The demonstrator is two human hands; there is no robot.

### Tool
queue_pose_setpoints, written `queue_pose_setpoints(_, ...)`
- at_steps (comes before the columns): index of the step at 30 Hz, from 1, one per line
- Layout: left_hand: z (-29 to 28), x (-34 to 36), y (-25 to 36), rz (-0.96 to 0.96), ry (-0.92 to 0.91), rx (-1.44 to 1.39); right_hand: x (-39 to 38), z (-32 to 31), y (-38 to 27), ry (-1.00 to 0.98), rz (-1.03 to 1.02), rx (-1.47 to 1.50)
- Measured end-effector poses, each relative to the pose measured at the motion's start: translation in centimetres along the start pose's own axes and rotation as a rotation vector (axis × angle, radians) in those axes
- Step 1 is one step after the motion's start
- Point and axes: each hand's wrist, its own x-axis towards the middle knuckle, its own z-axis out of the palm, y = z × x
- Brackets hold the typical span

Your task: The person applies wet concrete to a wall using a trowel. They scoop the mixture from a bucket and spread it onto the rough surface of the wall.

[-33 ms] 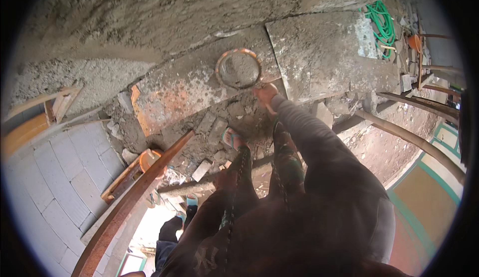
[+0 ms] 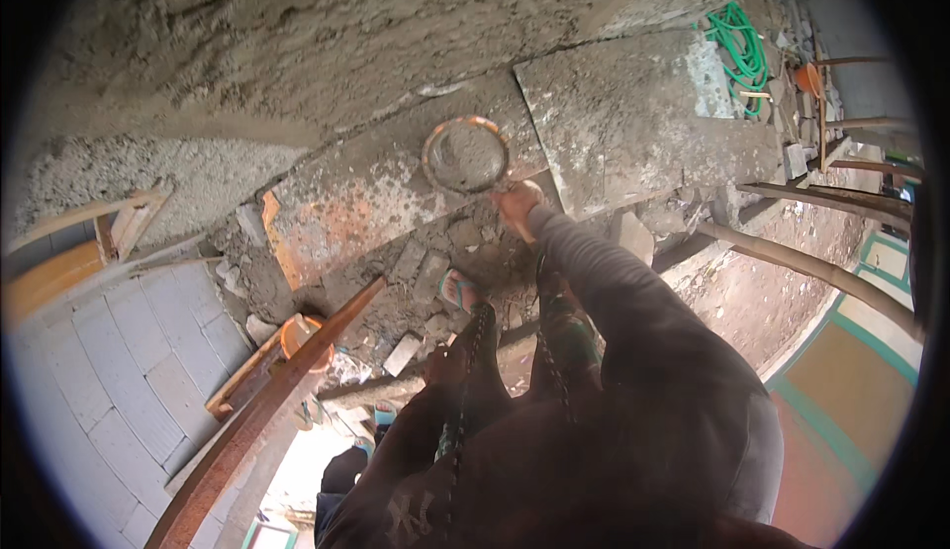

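Observation:
A round bucket (image 2: 432, 161) with an orange, mortar-smeared rim stands on the dirty boards in the middle, with grey mortar inside. My right hand (image 2: 518, 208) grips its near right rim, the arm reaching forward in a long dark sleeve. My left hand (image 2: 442, 365) is low beside my left knee, in shadow, and its fingers cannot be made out. Mortar-splashed boards (image 2: 346, 208) lie under the bucket, against the foot of a rough grey mortar surface (image 2: 396, 35).
Rubble (image 2: 426, 267) and my sandalled foot (image 2: 459, 290) are on the near side. A reddish wooden beam (image 2: 287, 381) slants up at left beside an orange bucket (image 2: 322, 351). A green hose (image 2: 737, 49) lies coiled far right; bamboo poles (image 2: 807, 262) cross at right. Another person (image 2: 341, 475) is lower left.
The whole view has shifted slightly, with the bucket and my right hand lower in it. More of the grey mortar shows inside the bucket. My right hand stays at the rim.

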Motion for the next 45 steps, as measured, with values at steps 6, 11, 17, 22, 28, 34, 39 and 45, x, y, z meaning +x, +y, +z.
queue_pose_setpoints(6,-7.8,3.7,-6.9,0.343,-0.102,0.172,-16.9,0.2,-4.5,-0.196,-0.096,0.614)
queue_pose_setpoints(11,-18.6,-1.1,-13.0,-0.055,0.195,-0.537,-26.2,-1.3,-4.2,-0.29,-0.16,0.76)
queue_pose_setpoints(17,-26.1,-11.5,-21.9,-0.426,0.38,-1.625,-30.1,-6.0,-1.4,-0.141,-0.304,1.029)
queue_pose_setpoints(22,-33.1,-14.4,-27.2,0.016,0.837,-1.947,-37.9,-13.1,-2.9,0.201,-0.625,1.162)
queue_pose_setpoints(28,-45.2,-29.3,-17.0,0.742,1.025,-1.88,-45.7,-20.3,-10.1,0.928,-1.044,1.215)
queue_pose_setpoints(34,-46.7,-29.2,-11.9,0.817,1.135,-1.739,-38.8,-20.4,-23.3,1.626,-0.877,1.298)
queue_pose_setpoints(39,-48.7,-28.4,-8.5,0.795,1.257,-1.66,-29.4,-6.1,-36.6,0.589,-0.62,0.825)
queue_pose_setpoints(45,-48.1,-26.7,-9.6,0.532,1.505,-1.6,-30.6,12.6,-30.2,0.305,-1.095,0.509)
